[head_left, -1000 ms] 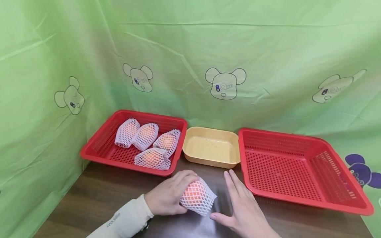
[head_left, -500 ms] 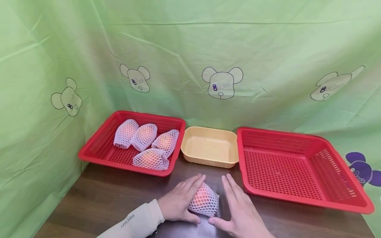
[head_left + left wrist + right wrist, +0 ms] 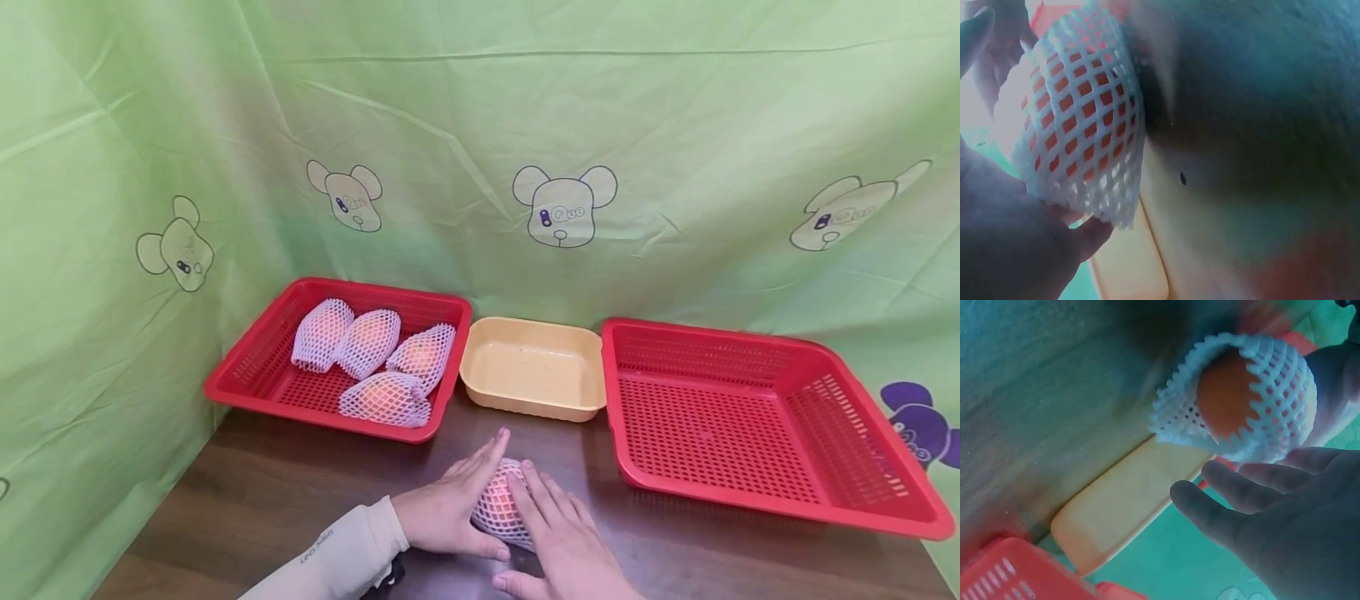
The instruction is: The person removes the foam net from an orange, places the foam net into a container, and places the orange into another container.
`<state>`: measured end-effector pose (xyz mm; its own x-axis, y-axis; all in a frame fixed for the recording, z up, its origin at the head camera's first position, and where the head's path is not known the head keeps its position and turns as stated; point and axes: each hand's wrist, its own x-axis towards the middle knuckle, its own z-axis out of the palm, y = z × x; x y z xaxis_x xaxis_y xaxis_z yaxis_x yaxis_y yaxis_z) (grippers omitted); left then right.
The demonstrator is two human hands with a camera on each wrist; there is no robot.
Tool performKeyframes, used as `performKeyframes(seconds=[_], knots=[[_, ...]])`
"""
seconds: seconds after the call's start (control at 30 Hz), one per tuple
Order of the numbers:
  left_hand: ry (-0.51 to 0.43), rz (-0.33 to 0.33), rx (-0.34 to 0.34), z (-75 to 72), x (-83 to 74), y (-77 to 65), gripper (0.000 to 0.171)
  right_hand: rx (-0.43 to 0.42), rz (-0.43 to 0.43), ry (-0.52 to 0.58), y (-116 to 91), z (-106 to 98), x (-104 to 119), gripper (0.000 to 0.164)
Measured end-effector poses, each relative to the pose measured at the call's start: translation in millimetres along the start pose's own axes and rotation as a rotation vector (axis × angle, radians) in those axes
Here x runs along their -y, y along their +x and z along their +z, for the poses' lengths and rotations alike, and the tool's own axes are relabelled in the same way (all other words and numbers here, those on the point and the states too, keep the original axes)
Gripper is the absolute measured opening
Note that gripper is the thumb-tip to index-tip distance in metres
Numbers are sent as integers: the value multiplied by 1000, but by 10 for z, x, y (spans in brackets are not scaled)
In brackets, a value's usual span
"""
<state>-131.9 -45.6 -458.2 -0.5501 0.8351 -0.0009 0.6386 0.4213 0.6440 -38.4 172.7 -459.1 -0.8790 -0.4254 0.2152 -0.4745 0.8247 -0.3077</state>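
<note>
An orange-coloured fruit in a white foam net (image 3: 497,506) sits on the table in the head view, between both hands. My left hand (image 3: 447,514) lies along its left side with straight fingers, thumb spread toward the front. From the right, the straight fingers of my right hand (image 3: 558,537) partly cover the fruit in that view. The right wrist view shows bare orange skin (image 3: 1225,394) through the net's open end, with the right hand (image 3: 1291,506) beside it. In the left wrist view, net (image 3: 1079,119) covers the side that shows, close to the left hand (image 3: 1013,231).
At the back left stands a red basket (image 3: 281,408) holding several netted fruits (image 3: 371,342). A shallow yellow tray (image 3: 532,375) is beside it, against another red basket (image 3: 705,433) on the right. Brown table (image 3: 247,492) lies in front; a green cloth (image 3: 450,108) hangs behind.
My left hand first gripped the fruit, then its fingers straightened and let go as the fruit came to lie slightly to the right. My right hand has moved left onto it.
</note>
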Motion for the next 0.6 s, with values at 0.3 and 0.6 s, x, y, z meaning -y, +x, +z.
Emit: performKeyframes(seconds=[0.3, 0.6], knots=[[1, -56, -10, -145, 157, -57, 76, -50, -36, -3, -36, -16, -31, 90], [-20, -108, -14, -172, 196, -58, 67, -66, 29, 19, -141, -126, -252, 10]])
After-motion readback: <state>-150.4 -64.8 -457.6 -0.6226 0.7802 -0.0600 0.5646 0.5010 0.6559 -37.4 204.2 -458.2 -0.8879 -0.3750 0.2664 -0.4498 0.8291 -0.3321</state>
